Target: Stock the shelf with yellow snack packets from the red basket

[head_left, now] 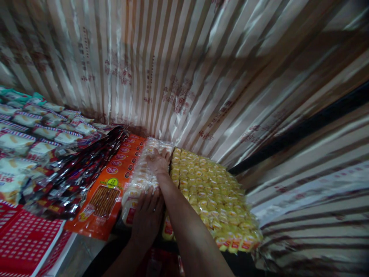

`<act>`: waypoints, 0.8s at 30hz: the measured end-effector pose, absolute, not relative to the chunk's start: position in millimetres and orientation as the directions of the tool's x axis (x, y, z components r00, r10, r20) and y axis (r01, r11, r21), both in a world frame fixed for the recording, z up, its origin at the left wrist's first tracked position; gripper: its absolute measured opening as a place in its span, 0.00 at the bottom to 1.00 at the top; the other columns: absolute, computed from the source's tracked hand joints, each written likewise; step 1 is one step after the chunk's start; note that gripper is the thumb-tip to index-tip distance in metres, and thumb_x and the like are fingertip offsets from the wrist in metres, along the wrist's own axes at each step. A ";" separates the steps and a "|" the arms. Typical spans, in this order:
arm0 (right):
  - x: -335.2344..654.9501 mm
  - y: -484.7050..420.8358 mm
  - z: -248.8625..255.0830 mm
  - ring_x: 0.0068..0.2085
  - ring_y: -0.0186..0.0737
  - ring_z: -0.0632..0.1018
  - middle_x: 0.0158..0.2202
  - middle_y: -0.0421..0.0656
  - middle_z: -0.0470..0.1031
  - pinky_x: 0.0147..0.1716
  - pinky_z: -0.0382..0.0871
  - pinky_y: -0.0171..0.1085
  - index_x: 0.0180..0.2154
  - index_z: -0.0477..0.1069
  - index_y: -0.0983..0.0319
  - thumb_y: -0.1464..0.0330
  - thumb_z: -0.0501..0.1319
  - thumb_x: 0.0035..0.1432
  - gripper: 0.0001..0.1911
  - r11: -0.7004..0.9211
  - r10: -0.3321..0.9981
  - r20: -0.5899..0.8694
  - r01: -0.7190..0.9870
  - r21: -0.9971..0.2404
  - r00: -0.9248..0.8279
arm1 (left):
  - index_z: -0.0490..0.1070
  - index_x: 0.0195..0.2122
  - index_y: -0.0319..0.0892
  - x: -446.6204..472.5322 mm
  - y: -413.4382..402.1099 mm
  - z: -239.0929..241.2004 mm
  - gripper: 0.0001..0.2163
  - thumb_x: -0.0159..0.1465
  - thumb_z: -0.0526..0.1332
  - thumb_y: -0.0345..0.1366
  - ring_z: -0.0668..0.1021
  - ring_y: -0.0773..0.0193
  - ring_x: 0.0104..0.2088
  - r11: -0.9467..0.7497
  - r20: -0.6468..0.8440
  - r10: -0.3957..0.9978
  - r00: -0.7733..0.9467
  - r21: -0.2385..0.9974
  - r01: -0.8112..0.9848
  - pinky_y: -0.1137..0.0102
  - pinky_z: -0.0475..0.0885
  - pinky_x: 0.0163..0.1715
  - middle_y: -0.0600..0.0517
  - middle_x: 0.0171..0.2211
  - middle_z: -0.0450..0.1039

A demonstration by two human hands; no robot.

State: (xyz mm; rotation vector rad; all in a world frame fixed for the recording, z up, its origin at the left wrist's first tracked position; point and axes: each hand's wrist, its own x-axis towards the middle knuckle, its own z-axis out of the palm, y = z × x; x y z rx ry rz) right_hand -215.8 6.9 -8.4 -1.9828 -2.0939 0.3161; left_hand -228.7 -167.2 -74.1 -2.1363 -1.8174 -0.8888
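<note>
A row of clear-wrapped white snack packs [137, 177] lies in the middle of the display. On its near part, my left hand [147, 213] lies flat with the fingers stretched out. Farther back, my right hand [158, 162] presses down on the same row, its thumb and fingers apart. To the right are yellow wrapped snacks [209, 184], stacked in tight rows; my right forearm passes over their left edge. Along the left side of the white packs lies a large orange snack bag [105, 198] with brown sticks pictured on it.
Dark red shiny packets [77, 173] fan out left of the orange bag, beside several rows of white snack bags [43, 127]. A red and white checked basket or box [31, 238] is at lower left. Striped sheeting [161, 69] hangs behind, with a black bar [302, 127] crossing at right.
</note>
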 end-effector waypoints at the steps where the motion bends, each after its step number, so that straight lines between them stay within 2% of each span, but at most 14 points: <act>1: -215.7 6.8 -7.7 0.63 0.60 0.47 0.65 0.42 0.43 0.54 0.51 0.56 0.60 0.53 0.50 0.54 0.53 0.53 0.32 0.056 0.998 0.020 0.947 -0.317 -0.052 | 0.67 0.52 0.45 -228.5 -167.3 -73.5 0.17 0.62 0.51 0.33 0.63 0.53 0.58 -0.220 0.553 0.831 0.059 0.230 0.948 0.54 0.56 0.58 0.50 0.55 0.66; 9: -216.2 3.2 -6.0 0.64 0.61 0.45 0.65 0.47 0.43 0.57 0.44 0.56 0.60 0.52 0.53 0.54 0.51 0.56 0.31 0.070 0.998 0.019 0.947 -0.312 -0.068 | 0.67 0.52 0.43 -227.6 -168.5 -68.4 0.17 0.62 0.52 0.34 0.62 0.51 0.59 -0.230 0.563 0.826 0.041 0.268 0.936 0.53 0.55 0.58 0.47 0.56 0.64; 15: -216.5 9.2 -6.9 0.65 0.56 0.42 0.65 0.48 0.44 0.59 0.34 0.54 0.61 0.52 0.54 0.53 0.51 0.56 0.32 0.070 0.997 -0.005 0.962 -0.264 -0.073 | 0.67 0.51 0.41 -228.1 -168.0 -69.9 0.17 0.62 0.52 0.33 0.62 0.51 0.59 -0.245 0.600 0.798 0.065 0.224 0.943 0.52 0.54 0.59 0.45 0.56 0.64; 19: -215.0 9.7 -1.3 0.64 0.53 0.45 0.65 0.48 0.46 0.59 0.36 0.52 0.59 0.57 0.57 0.53 0.51 0.56 0.30 0.103 0.995 0.036 0.957 -0.271 -0.097 | 0.66 0.52 0.40 -227.9 -168.4 -69.5 0.17 0.62 0.51 0.32 0.62 0.52 0.59 -0.247 0.612 0.789 0.057 0.231 0.941 0.53 0.54 0.59 0.44 0.56 0.64; 24: -207.4 10.1 11.5 0.65 0.48 0.45 0.64 0.48 0.48 0.60 0.39 0.46 0.57 0.60 0.62 0.58 0.50 0.59 0.27 0.199 0.974 0.163 0.939 -0.282 -0.158 | 0.64 0.54 0.40 -229.8 -168.5 -68.6 0.18 0.62 0.50 0.31 0.61 0.54 0.60 -0.266 0.623 0.777 0.085 0.204 0.942 0.55 0.55 0.59 0.44 0.57 0.63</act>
